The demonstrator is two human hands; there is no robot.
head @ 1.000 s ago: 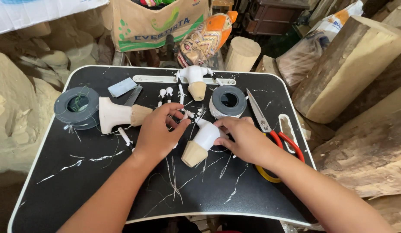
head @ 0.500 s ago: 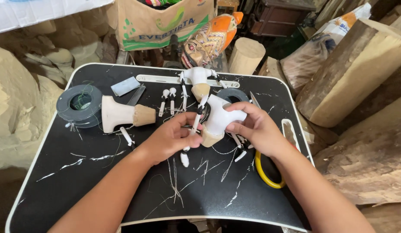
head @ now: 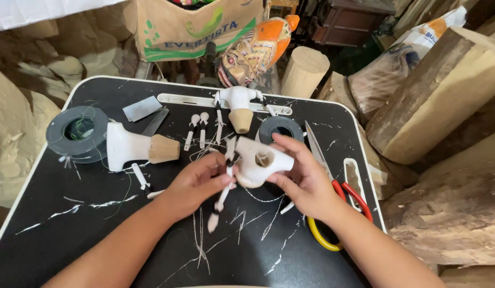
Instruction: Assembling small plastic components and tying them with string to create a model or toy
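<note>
Over the black tray, the white limb piece slants toward the person.

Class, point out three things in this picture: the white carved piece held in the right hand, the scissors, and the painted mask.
white carved piece (head: 261, 162), head view, its white body beside the hole
scissors (head: 359, 197), head view, red handle loop
painted mask (head: 255, 48), head view, patterned face

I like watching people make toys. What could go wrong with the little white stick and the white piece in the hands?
The thin white stick, pinched in the left hand against the white piece held by the right hand, looks slender and might snap if pushed hard. Scissors lie open-bladed right beside that hand's wrist; a bump could nick it. Loose threads might snag small pegs.
</note>
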